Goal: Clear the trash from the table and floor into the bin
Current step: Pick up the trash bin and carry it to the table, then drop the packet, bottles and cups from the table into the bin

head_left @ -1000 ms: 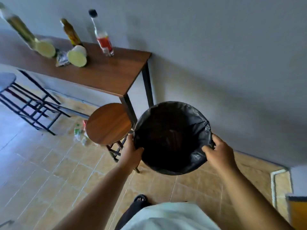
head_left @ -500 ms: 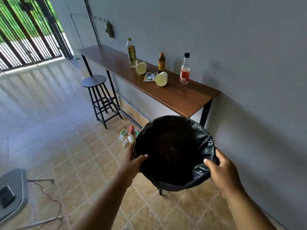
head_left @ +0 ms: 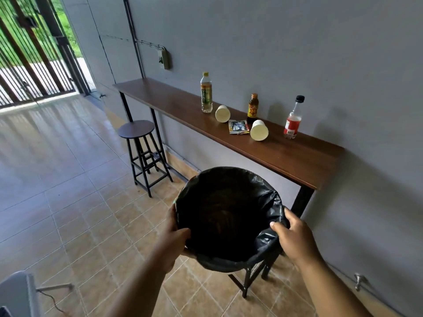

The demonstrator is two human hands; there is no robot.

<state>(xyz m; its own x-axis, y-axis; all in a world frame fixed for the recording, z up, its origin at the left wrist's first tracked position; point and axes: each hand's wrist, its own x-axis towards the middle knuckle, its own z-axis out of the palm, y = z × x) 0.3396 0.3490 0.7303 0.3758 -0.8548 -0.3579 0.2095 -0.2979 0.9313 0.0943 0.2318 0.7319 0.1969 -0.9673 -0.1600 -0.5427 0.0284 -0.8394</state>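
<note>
I hold a round bin (head_left: pixel 229 216) lined with a black bag in front of me, above the floor. My left hand (head_left: pixel 176 236) grips its left rim and my right hand (head_left: pixel 295 239) grips its right rim. On the long wooden table (head_left: pixel 297 156) by the wall stand a tea bottle (head_left: pixel 206 93), a small brown bottle (head_left: pixel 253 108) and a red-liquid bottle (head_left: pixel 293 120). Two paper cups (head_left: pixel 222 113) (head_left: pixel 259 133) lie on their sides, with a flat wrapper (head_left: pixel 238 127) between them. The bin hides the floor trash.
A dark stool (head_left: pixel 137 130) stands by the table at the left. A second stool's legs (head_left: pixel 254 275) show under the bin. A grey chair (head_left: pixel 18 291) with a cable sits at the lower left. A barred gate (head_left: pixel 29 65) is far left.
My view has lifted from the floor to the whole table. The bin stays in both hands and now covers the floor trash and the near stool.
</note>
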